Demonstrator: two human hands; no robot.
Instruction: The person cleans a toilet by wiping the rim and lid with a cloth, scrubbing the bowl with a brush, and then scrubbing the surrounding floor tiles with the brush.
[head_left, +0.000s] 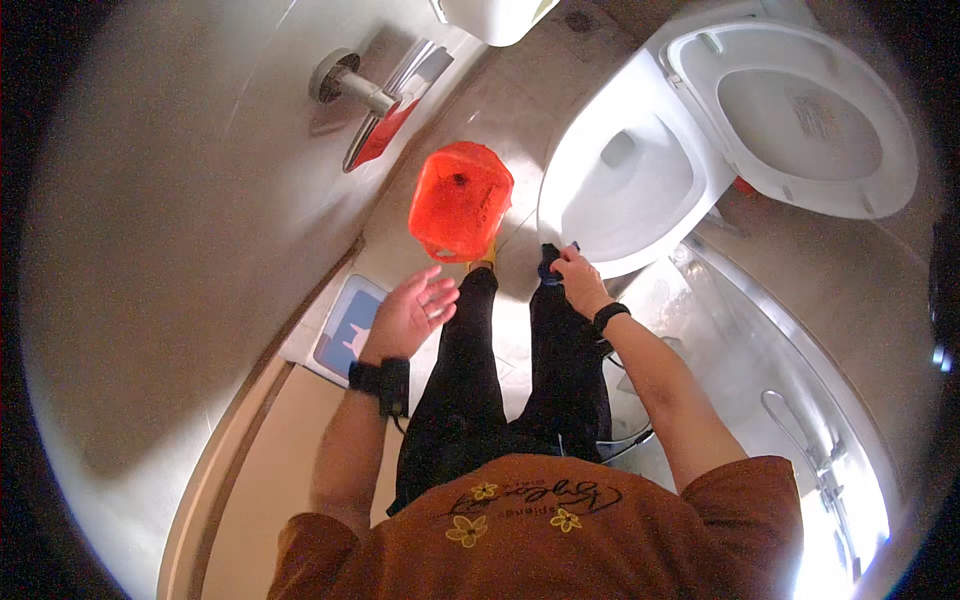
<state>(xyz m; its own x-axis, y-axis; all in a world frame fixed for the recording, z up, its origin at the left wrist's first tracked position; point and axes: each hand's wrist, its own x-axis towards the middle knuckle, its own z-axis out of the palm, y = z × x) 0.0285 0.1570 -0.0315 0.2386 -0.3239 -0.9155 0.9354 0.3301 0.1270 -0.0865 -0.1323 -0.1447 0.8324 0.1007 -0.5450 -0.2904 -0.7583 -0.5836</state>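
My right hand (581, 277) is closed on a small dark blue item (552, 264), possibly a cloth, at the front rim of the white toilet bowl (555, 187). Its exact kind is unclear, and my fingers cover part of it. My left hand (409, 315) hangs in the air with its fingers apart and nothing in it. Just beyond that hand is a red plastic container (461, 199), seen from above, with dark specks inside. The toilet's seat and lid (806, 124) are raised.
A chrome paper holder (375, 97) juts from the left wall. A white bin-like container (499, 19) is at the top edge. A blue patterned mat (349, 322) lies at left. On the right are a glossy curved edge (780, 292) and metal fittings (825, 472).
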